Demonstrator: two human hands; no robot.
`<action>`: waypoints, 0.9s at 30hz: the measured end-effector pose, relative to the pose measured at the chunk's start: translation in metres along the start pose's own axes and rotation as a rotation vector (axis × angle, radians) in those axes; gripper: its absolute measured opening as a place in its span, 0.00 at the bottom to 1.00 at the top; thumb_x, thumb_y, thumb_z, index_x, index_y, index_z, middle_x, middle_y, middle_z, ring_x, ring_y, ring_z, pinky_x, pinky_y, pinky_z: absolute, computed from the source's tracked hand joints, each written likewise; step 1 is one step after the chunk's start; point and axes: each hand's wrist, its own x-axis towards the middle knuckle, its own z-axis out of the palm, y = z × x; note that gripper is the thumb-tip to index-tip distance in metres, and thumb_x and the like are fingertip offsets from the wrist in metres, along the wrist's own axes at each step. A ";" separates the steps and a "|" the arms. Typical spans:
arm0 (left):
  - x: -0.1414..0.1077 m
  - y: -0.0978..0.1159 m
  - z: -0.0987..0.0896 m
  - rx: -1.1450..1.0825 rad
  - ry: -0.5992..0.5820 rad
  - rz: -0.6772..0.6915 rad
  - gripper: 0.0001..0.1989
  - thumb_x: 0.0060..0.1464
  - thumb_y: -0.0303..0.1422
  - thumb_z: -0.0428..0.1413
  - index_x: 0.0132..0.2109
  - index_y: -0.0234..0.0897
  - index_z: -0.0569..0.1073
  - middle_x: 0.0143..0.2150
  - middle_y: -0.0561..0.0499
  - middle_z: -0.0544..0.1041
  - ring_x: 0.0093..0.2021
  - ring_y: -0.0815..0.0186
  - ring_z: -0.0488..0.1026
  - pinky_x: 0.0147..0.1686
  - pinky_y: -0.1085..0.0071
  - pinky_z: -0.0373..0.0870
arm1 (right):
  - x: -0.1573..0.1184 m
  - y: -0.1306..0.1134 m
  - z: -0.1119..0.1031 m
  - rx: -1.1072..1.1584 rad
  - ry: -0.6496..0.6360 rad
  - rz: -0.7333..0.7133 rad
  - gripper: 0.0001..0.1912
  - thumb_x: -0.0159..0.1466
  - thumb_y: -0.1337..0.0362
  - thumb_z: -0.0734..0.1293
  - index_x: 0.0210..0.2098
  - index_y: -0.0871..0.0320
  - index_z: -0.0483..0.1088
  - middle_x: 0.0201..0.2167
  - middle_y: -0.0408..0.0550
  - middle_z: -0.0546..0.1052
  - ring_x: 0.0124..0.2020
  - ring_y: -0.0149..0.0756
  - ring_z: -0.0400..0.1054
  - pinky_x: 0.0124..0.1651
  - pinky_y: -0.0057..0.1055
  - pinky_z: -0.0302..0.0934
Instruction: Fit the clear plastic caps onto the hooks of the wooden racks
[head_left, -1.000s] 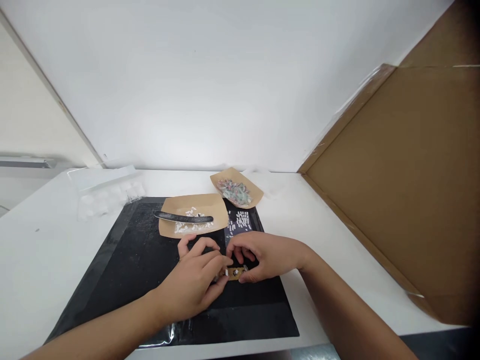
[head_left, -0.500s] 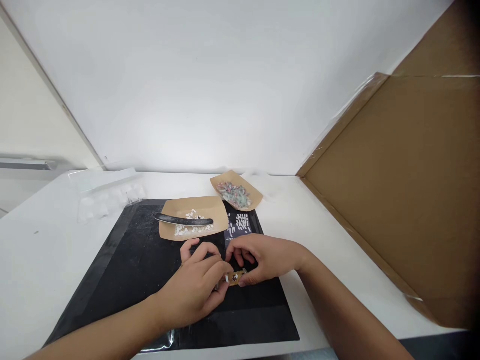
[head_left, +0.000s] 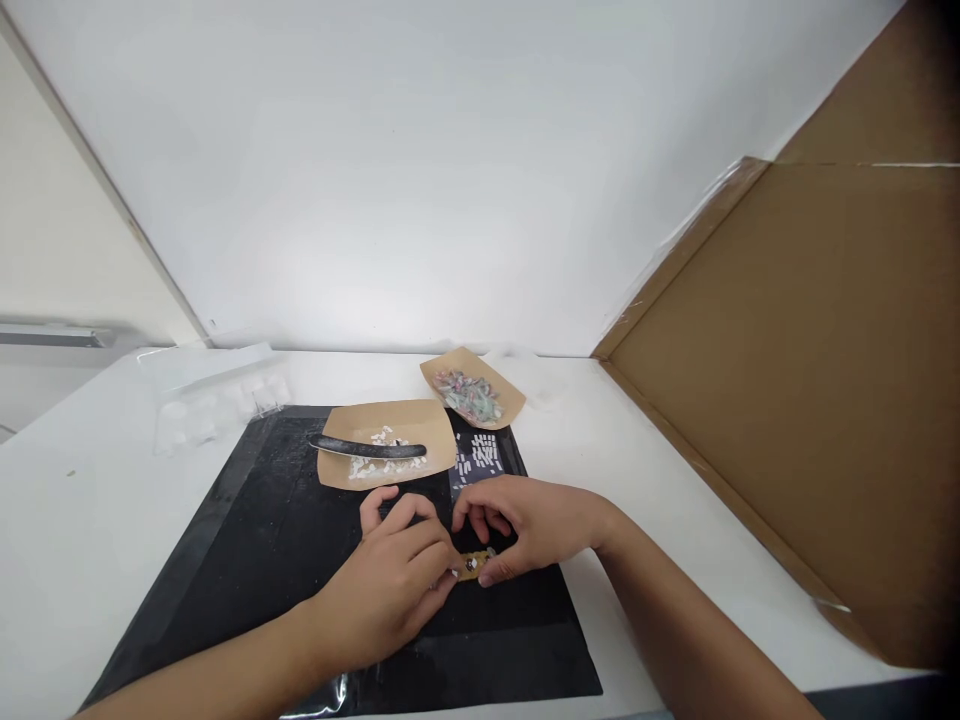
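A small yellow-brown strip (head_left: pixel 471 566) with dark and white bits on it lies on the black mat (head_left: pixel 300 540), between my hands. My left hand (head_left: pixel 397 580) covers its left end, thumb and index finger pressed together there. At the right end rests the thumb of my right hand (head_left: pixel 525 530); its other fingers curl above, with a gap between them and the thumb. Beyond my hands, a dark card (head_left: pixel 476 462) carries rows of small white pieces. To its left stands a cardboard tray (head_left: pixel 390 412) of white bits, with a curved black file (head_left: pixel 367 447) across it.
A second cardboard tray (head_left: pixel 510 395) at the back holds small wrapped pieces. Clear plastic packaging (head_left: pixel 217 400) lies at the back left of the white table (head_left: pixel 60 540). A large cardboard panel (head_left: pixel 825 400) stands on the right.
The fingertips of my left hand have shifted slightly on the strip's left end. The whole scene sits a little lower in view. My right hand keeps its pose.
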 end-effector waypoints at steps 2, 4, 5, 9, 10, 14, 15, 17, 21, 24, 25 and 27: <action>-0.001 0.000 0.000 -0.011 0.001 -0.001 0.03 0.66 0.29 0.58 0.43 0.42 0.75 0.38 0.54 0.81 0.50 0.59 0.71 0.62 0.50 0.44 | 0.000 -0.001 0.000 -0.001 -0.001 0.011 0.30 0.55 0.54 0.81 0.53 0.54 0.73 0.37 0.41 0.75 0.33 0.30 0.67 0.33 0.26 0.61; -0.001 0.000 0.001 -0.024 0.007 -0.002 0.03 0.66 0.28 0.58 0.43 0.42 0.75 0.38 0.55 0.81 0.49 0.60 0.72 0.62 0.51 0.45 | 0.000 -0.002 -0.001 0.002 -0.005 0.022 0.30 0.55 0.54 0.81 0.53 0.54 0.73 0.37 0.41 0.75 0.33 0.30 0.67 0.33 0.26 0.61; -0.001 0.001 0.001 -0.030 0.014 -0.002 0.03 0.66 0.28 0.59 0.43 0.42 0.76 0.38 0.55 0.81 0.49 0.60 0.72 0.62 0.51 0.45 | 0.000 -0.002 -0.001 0.004 -0.006 0.026 0.30 0.55 0.54 0.81 0.53 0.54 0.73 0.37 0.41 0.75 0.33 0.30 0.67 0.33 0.26 0.61; -0.001 0.004 -0.002 -0.049 0.041 0.020 0.04 0.64 0.28 0.60 0.44 0.43 0.76 0.38 0.56 0.81 0.49 0.61 0.72 0.62 0.52 0.45 | 0.000 0.000 0.000 0.019 -0.002 0.020 0.32 0.54 0.53 0.82 0.54 0.54 0.73 0.37 0.41 0.76 0.33 0.30 0.67 0.33 0.25 0.61; 0.000 0.005 -0.003 -0.049 0.044 0.034 0.04 0.64 0.27 0.60 0.44 0.43 0.76 0.38 0.56 0.81 0.49 0.61 0.73 0.62 0.52 0.45 | 0.000 0.001 0.000 0.020 -0.002 0.016 0.32 0.54 0.53 0.82 0.54 0.54 0.73 0.37 0.41 0.76 0.33 0.30 0.67 0.33 0.25 0.61; 0.001 0.008 -0.008 -0.055 0.082 0.078 0.06 0.64 0.27 0.61 0.46 0.43 0.76 0.38 0.56 0.82 0.47 0.61 0.73 0.62 0.52 0.47 | 0.000 0.003 0.001 0.009 0.001 -0.002 0.32 0.54 0.54 0.82 0.54 0.54 0.73 0.37 0.41 0.76 0.32 0.29 0.67 0.33 0.25 0.60; 0.001 0.008 -0.009 -0.059 0.093 0.085 0.07 0.64 0.27 0.61 0.46 0.44 0.76 0.38 0.56 0.82 0.46 0.61 0.73 0.61 0.52 0.48 | 0.000 0.003 0.001 0.005 0.006 -0.009 0.31 0.54 0.54 0.82 0.54 0.54 0.73 0.37 0.41 0.76 0.32 0.29 0.67 0.33 0.25 0.60; 0.002 0.008 -0.011 -0.067 0.116 0.093 0.07 0.63 0.25 0.61 0.44 0.44 0.76 0.38 0.55 0.83 0.45 0.61 0.73 0.60 0.52 0.50 | 0.000 0.003 0.002 0.002 0.022 -0.020 0.31 0.54 0.54 0.82 0.53 0.54 0.73 0.37 0.41 0.76 0.32 0.29 0.66 0.33 0.25 0.61; 0.004 0.003 -0.012 -0.092 0.252 0.069 0.08 0.62 0.25 0.60 0.43 0.44 0.75 0.37 0.54 0.83 0.43 0.60 0.73 0.55 0.53 0.57 | -0.002 0.000 0.002 0.027 0.055 -0.025 0.31 0.54 0.54 0.81 0.54 0.54 0.73 0.37 0.41 0.76 0.31 0.30 0.66 0.33 0.26 0.62; 0.005 -0.003 -0.015 -0.110 0.324 0.021 0.08 0.63 0.25 0.61 0.45 0.44 0.75 0.37 0.54 0.83 0.43 0.60 0.76 0.50 0.57 0.63 | -0.004 -0.008 0.002 0.013 0.147 -0.072 0.27 0.57 0.53 0.79 0.52 0.53 0.73 0.39 0.43 0.75 0.34 0.32 0.67 0.36 0.29 0.64; 0.005 -0.005 -0.016 -0.111 0.331 0.014 0.08 0.63 0.25 0.61 0.45 0.44 0.75 0.38 0.54 0.83 0.42 0.61 0.76 0.49 0.59 0.65 | -0.005 -0.012 0.002 0.003 0.193 -0.101 0.25 0.58 0.53 0.78 0.52 0.53 0.73 0.40 0.44 0.75 0.36 0.33 0.68 0.38 0.30 0.65; 0.006 -0.009 -0.020 -0.110 0.345 0.018 0.08 0.63 0.26 0.62 0.45 0.43 0.75 0.38 0.54 0.83 0.41 0.62 0.77 0.47 0.61 0.66 | -0.004 -0.020 0.004 -0.006 0.267 -0.170 0.22 0.60 0.52 0.77 0.51 0.53 0.73 0.41 0.45 0.74 0.38 0.35 0.68 0.42 0.33 0.66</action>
